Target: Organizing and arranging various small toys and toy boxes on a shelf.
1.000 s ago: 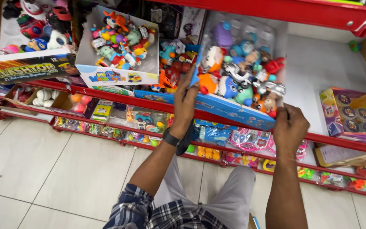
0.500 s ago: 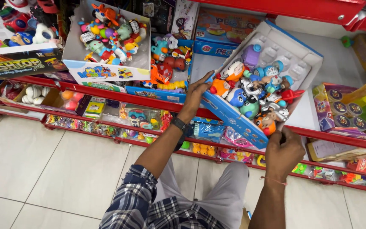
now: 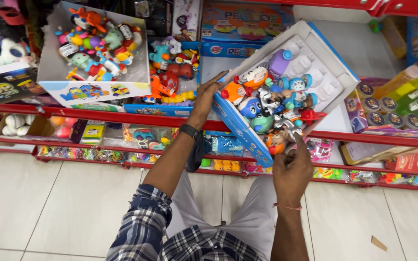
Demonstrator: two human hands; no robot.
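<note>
Toy shop aisle, red metal shelves (image 3: 122, 116), pale tiled floor. Tilted white-and-blue cardboard tray of small plastic toy figures (image 3: 325, 72) at frame centre-right — left hand (image 3: 209, 94) clamped on near corner, right hand (image 3: 293, 166) closed under lower edge. Risk: steeper tilt — figures spill off low edge.

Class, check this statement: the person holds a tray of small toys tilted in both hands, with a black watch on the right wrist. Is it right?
Not quite. The head view shows the black watch on the left wrist, not the right; the right wrist carries only a thin red thread. The rest stands: the left hand and right hand hold the tilted tray of small toys.
</note>
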